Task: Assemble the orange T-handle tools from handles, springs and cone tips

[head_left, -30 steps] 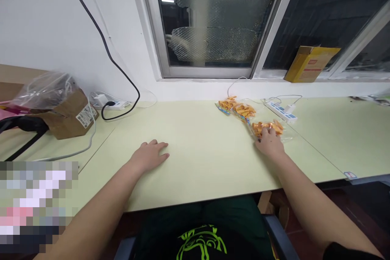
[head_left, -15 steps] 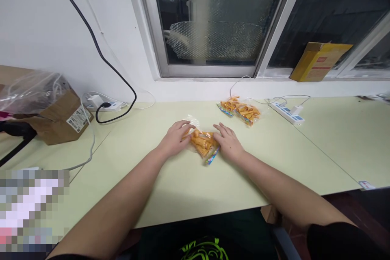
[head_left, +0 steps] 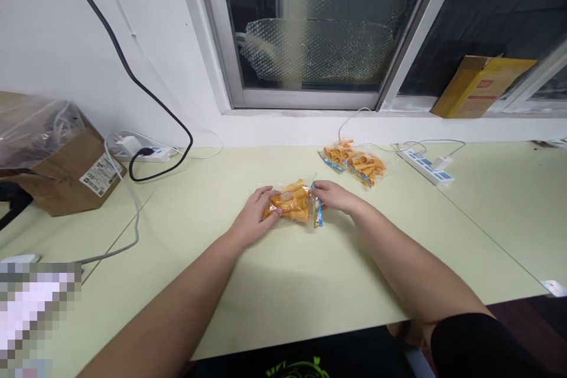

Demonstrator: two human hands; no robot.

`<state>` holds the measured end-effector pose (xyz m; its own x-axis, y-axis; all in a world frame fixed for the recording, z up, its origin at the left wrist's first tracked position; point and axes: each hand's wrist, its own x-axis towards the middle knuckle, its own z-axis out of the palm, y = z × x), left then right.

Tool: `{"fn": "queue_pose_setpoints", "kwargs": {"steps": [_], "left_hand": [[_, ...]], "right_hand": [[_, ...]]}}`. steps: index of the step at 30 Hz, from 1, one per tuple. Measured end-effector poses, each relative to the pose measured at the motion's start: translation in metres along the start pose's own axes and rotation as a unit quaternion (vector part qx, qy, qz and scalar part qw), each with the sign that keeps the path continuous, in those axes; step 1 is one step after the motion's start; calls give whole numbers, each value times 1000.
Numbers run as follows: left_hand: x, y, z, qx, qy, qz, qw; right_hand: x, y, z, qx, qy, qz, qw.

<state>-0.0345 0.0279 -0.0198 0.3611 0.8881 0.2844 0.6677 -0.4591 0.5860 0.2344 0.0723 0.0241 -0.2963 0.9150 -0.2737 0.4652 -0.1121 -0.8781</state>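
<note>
On the table in front of me lies a clear plastic bag of orange wafer cones [head_left: 290, 204], with a colourful printed strip [head_left: 317, 207] along its right end. My left hand [head_left: 257, 212] wraps over the bag's left end, thumb on the near side. At the other end, my right hand [head_left: 332, 195] pinches the bag by the upper part of the printed strip; its fingertips are partly hidden. Farther back to the right are more bags of wafer cones [head_left: 354, 162], touching neither hand.
A white power strip [head_left: 425, 166] with plugs sits at the back right, another [head_left: 155, 155] at the back left beside a black cable [head_left: 170, 103]. An open cardboard box [head_left: 82, 174] with plastic wrap stands at the left. A yellow carton [head_left: 482, 87] leans against the window.
The bag has turned so its printed strip points right. My left hand has closed over its left end, and my right hand has moved from beside the bag to pinching the strip.
</note>
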Motion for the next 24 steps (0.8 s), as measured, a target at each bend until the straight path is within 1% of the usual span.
{"fn": "queue_pose_setpoints", "kwargs": {"steps": [2,4,6,8,12,16,20,24], "left_hand": [[0,0,0,-11,2,7,1000],[-1,1,1,-22,6,17,1000],[-1,1,1,-27,10,16,999],[-2,1,2,-20,12,4,1000],[-2,-1,2,4,13,-21,1000],[-2,0,1,15,-9,-37,999],[-1,1,2,26,-27,-39,999],[-2,1,2,38,-41,-37,998]], "right_hand": [[-6,-17,-7,56,-4,-15,998],[-11,-33,-12,87,-21,-30,996],[-13,-44,-14,91,-23,-40,995],[-15,-51,-15,88,-15,-49,995],[-18,-49,-19,109,-8,-89,990],[-22,-41,-30,115,-2,-112,987],[-22,-37,-41,138,5,-110,984],[-26,-39,-49,191,-14,-83,978]]}}
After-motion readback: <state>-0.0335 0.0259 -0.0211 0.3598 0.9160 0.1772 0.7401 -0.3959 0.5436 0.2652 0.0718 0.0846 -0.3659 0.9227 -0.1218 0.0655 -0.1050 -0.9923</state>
